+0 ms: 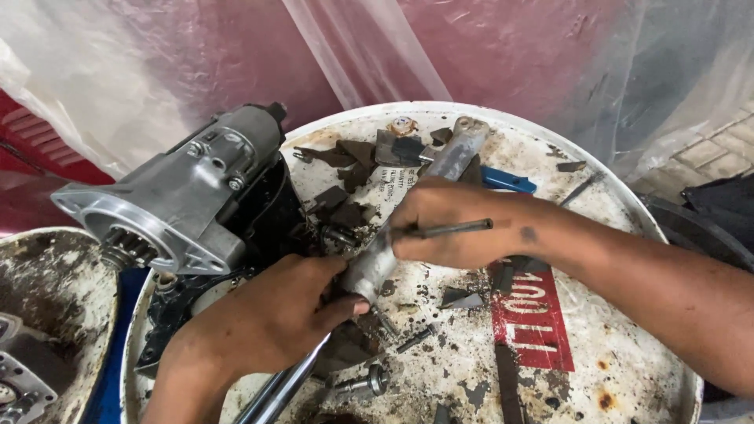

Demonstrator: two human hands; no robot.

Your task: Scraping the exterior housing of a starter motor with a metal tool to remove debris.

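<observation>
While clamped at both ends, long grey metal housing [408,216] lying diagonal on the white drum lid [628,235], low end near-left, high end far-right. Left hand [267,322] closed round the lower end plus a chrome bar [279,389]. Right hand [452,224] closed over the middle, thin rod [448,229] pinched under fingers. Starter motor [177,196] just left.

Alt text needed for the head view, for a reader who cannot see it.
Two bare hands grip a long grey metal casting over a grimy white drum top: the left hand at its near end with a shiny steel bar, the right hand also holding a thin dark rod. A grey starter motor lies left.
</observation>
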